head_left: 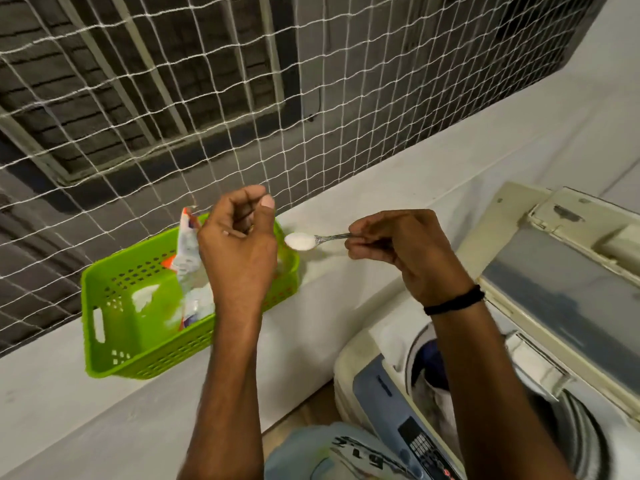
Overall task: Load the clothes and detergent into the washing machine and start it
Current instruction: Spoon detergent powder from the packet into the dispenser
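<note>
Right hand [398, 251] pinching small silver metal spoon [330, 237] heaped with white detergent powder [300, 241], just right of green perforated plastic basket [138, 358], left hand [239, 244] curled above crumpled white packet [188, 258] in basket, grasp unclear, cream top-loading washing machine [349, 365] farther right, lid up.

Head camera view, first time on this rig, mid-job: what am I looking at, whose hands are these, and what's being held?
There is no robot here. One camera, worn on the person's head, looks down at their own two bare hands. The right hand pinches a spoon heaped with white powder. The left hand is curled above a detergent packet, which stands in a green basket on the white ledge. Whether that hand holds anything is unclear. At the lower right is the washing machine, with its lid up and clothes in the drum.
</note>
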A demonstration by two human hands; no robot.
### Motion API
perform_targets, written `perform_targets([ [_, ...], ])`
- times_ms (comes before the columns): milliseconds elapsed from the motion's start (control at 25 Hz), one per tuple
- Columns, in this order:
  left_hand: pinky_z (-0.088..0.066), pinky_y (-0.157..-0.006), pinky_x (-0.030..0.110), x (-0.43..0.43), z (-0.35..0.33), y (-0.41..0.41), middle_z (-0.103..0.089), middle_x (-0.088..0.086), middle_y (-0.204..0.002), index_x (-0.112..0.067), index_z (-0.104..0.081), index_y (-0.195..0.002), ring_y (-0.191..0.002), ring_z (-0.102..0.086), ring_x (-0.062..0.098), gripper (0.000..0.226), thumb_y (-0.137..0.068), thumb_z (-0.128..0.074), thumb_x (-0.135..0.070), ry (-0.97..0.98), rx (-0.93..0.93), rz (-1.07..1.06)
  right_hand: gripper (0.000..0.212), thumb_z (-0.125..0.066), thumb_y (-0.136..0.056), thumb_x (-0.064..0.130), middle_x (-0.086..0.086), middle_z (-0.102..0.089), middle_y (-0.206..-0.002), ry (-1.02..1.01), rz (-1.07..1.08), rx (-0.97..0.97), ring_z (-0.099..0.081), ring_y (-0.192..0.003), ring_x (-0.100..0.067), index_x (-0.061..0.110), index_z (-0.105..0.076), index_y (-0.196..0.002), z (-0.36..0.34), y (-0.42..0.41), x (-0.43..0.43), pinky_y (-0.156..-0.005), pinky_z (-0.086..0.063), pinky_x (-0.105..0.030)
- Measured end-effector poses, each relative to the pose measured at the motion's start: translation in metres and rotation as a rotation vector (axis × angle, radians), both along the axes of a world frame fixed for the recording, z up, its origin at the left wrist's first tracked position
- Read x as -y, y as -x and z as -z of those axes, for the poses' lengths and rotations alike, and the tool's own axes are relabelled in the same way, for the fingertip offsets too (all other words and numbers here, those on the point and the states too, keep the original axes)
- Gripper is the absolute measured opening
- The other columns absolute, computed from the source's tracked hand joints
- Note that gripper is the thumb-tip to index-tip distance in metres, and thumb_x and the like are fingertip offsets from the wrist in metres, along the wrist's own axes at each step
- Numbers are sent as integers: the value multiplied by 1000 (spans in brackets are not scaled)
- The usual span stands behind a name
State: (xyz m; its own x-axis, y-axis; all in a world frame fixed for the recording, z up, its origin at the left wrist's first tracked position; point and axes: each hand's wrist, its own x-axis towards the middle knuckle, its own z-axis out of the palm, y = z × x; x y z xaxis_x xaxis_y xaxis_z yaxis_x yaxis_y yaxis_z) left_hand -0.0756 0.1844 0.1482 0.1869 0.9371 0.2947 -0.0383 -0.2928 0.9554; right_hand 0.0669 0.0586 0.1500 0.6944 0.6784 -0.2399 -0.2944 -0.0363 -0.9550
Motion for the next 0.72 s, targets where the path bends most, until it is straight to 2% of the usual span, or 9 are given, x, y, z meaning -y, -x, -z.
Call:
perform_targets([
  [120, -51, -76, 22, 19, 6, -29, -70, -8, -87, -23, -70, -98, -80, -62, 5, 12, -90, -68, -15, 24, -13, 109, 24, -46, -84, -13, -33, -70, -85, 32, 94, -39, -72, -78, -42, -16, -69, -89, 5, -17, 32, -72, -62, -36],
  [280, -52, -79, 26, 44, 19, -69, -70, 4, -91, -13, -71, -103, -82, -62, 12, 13, -91, -67, -13, 34, -24, 261, 23, -48, -82, -14, -35, -69, -84, 33, 230, -88, -71, -76, -42, -16, -69, -89, 17, -36, 76, -75, -62, -39],
  [480, -54, -82, 31, 84, 44, -122, -73, 10, -95, -13, -73, -102, -85, -67, 21, 16, -88, -67, -17, 88, -86, 454, 22, -49, -82, -14, -33, -69, -82, 55, 415, -162, -71, -71, -36, -15, -69, -90, 43, -59, 139, -77, -62, -37],
  [600, -57, -80, 33, 116, 74, -154, -75, 8, -93, -18, -74, -97, -85, -70, 22, 14, -85, -67, -15, 178, -169, 600, 22, -45, -82, -18, -28, -66, -80, 37, 563, -223, -67, -70, -35, -16, -66, -89, 70, -71, 178, -74, -61, -37],
  [720, -57, -77, 33, 151, 116, -186, -75, 6, -86, -17, -74, -95, -75, -68, 18, 13, -84, -69, -13, 319, -319, 752, 26, -41, -85, -20, -25, -64, -82, 46, 717, -283, -64, -74, -36, -23, -61, -101, 107, -81, 219, -70, -60, -33],
])
